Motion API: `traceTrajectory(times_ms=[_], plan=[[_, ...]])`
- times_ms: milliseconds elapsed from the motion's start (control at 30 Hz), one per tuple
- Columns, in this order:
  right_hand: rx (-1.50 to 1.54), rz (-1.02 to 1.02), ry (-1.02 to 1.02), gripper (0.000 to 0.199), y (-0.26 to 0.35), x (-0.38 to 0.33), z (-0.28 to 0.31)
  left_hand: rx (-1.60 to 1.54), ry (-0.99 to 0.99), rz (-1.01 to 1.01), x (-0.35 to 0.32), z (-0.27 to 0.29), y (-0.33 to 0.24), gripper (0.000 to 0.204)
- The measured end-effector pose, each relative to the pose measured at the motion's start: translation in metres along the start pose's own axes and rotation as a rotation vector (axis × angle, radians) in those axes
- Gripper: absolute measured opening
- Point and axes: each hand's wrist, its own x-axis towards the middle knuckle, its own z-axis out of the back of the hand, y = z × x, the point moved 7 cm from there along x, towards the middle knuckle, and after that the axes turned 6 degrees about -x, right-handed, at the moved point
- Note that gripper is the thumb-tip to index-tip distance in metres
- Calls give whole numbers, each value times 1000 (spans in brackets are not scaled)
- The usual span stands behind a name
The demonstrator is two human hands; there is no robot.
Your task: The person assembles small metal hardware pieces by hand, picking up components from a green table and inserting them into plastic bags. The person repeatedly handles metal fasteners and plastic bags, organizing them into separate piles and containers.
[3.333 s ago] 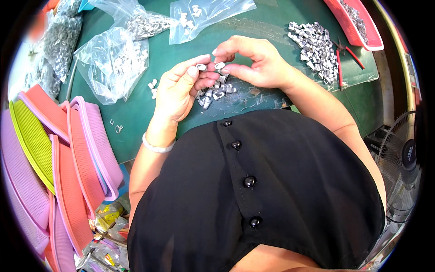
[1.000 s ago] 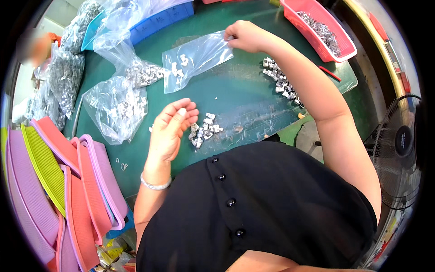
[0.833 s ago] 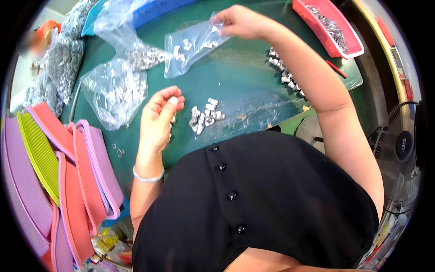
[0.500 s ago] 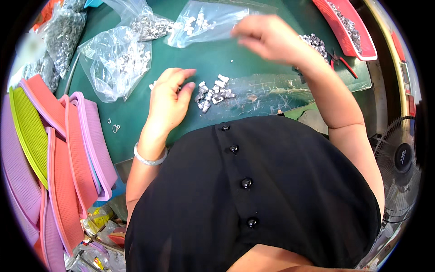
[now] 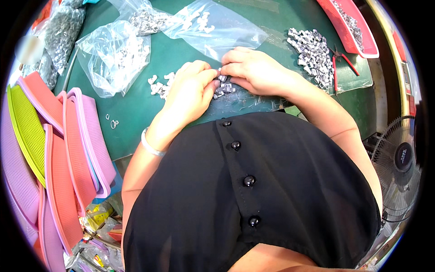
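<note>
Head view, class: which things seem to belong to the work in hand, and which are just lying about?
Likely in use:
left hand and right hand, close together
small grey pieces by both hands
loose pale pieces beside the left hand
clear bag just beyond

Probably just lying about:
red-handled pliers, untouched
stacked plastic baskets
fan

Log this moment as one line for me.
left hand: at small grey pieces, grip unclear | right hand: close beside it, grip unclear | clear bag: beyond both hands | red-handled pliers: beside larger pile

Glossy clear plastic bag (image 5: 233,36), shiny metallic pieces (image 5: 224,89)
</note>
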Motion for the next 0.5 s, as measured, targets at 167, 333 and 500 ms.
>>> traceTrajectory(times_ms=[167, 333, 500], plan=[[50, -86, 109, 19, -9, 2, -8, 87, 69, 35, 6, -3, -3, 20], [97, -97, 83, 16, -12, 0, -9, 164, 75, 99, 9, -8, -7, 25], [173, -154, 67, 15, -15, -1, -5, 109, 111, 198, 17, -13, 1, 18]])
